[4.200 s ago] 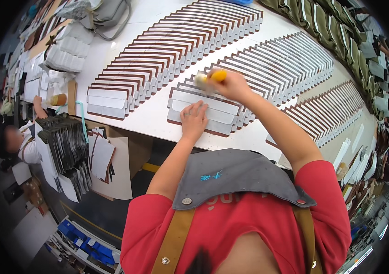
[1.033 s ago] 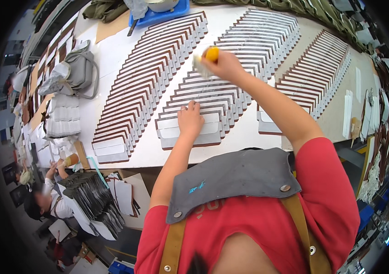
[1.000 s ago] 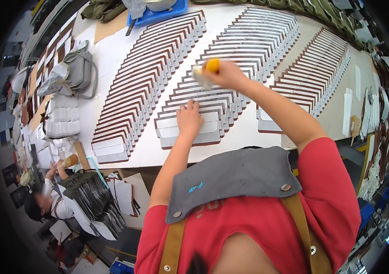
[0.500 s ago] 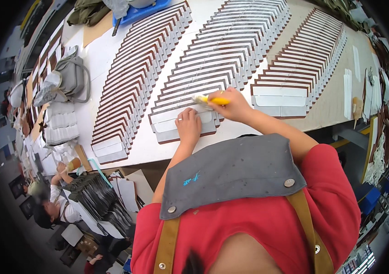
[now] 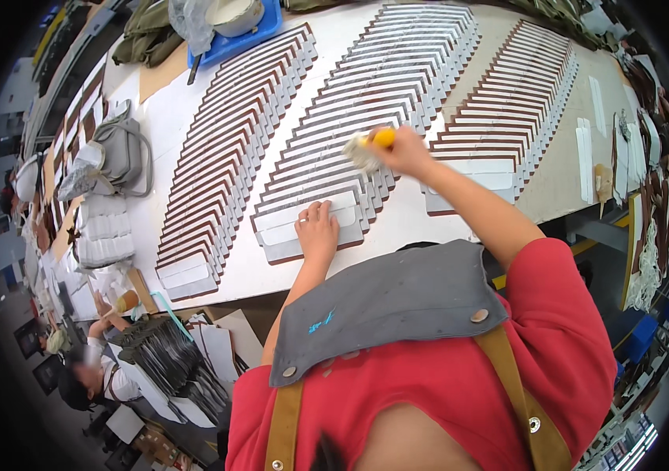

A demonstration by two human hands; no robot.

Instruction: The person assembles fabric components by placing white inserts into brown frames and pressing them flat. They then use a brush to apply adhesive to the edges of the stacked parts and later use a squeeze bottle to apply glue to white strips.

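Note:
My right hand (image 5: pixel 411 152) grips the yellow handle of a wide brush (image 5: pixel 362 157) with pale bristles. The bristles are over the middle row of overlapping flat pieces (image 5: pixel 378 98), white and grey with brown edges. Motion blurs the brush, so I cannot tell whether it touches the pieces. My left hand (image 5: pixel 318 232) lies with its fingers stretched out on the nearest piece (image 5: pixel 278 229) of that row, at the near side of the table.
Similar rows of overlapping pieces lie left (image 5: pixel 228 149) and right (image 5: pixel 511 106). Far left are a blue tray (image 5: pixel 272 20) with a bowl (image 5: pixel 236 17) and a grey bag (image 5: pixel 121 149). A dark stack (image 5: pixel 166 357) stands at lower left beside another person (image 5: pixel 91 381).
My right hand has carried the brush farther away along the middle row, off the nearest pieces. My left hand stays on the nearest piece. The whole view has shifted slightly.

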